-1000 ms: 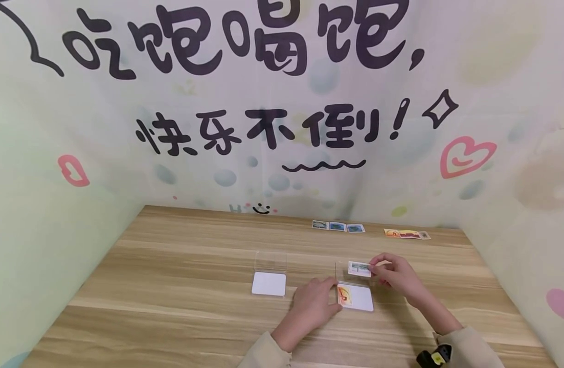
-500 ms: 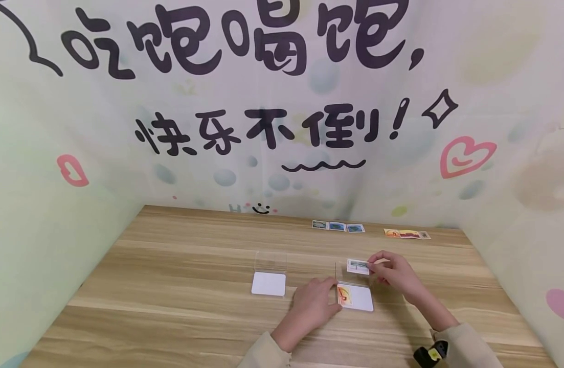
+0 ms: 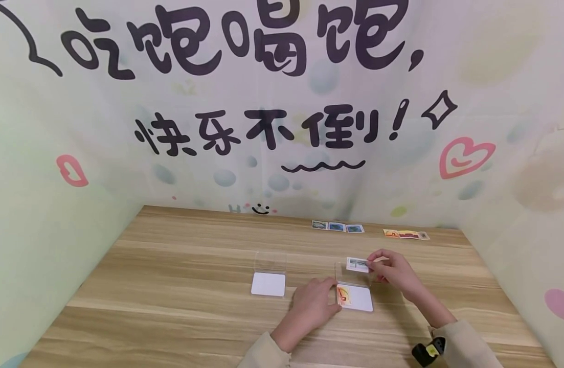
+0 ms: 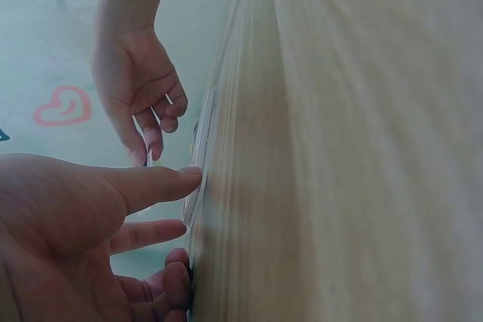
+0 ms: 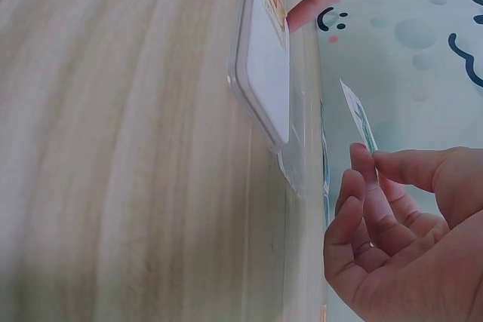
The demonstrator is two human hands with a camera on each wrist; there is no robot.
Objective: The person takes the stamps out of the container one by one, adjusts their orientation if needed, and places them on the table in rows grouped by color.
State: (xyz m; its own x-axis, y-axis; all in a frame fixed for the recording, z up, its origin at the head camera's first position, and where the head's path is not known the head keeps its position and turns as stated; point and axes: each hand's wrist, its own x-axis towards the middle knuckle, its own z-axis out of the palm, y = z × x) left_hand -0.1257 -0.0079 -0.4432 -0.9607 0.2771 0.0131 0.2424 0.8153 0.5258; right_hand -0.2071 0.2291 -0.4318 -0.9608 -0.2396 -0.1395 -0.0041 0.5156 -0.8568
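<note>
My right hand pinches a white-bordered stamp with a grey-green picture between thumb and index finger. It holds the stamp above the raised clear lid of a hinged plastic case. On the case's white base, at its left side, lies an orange stamp. At that case's left edge rests my left hand, with a straight thumb and a straight finger touching it. The right wrist view shows the held stamp tilted and apart from the case.
A second clear case with a white base stands open to the left. Farther back lie a row of blue stamps and a row of orange and red stamps. A printed cloth wall bounds the wooden table.
The right hand has moved slightly up and left with the pinched stamp, away from the case's base. My left hand has stayed at the case's edge.
</note>
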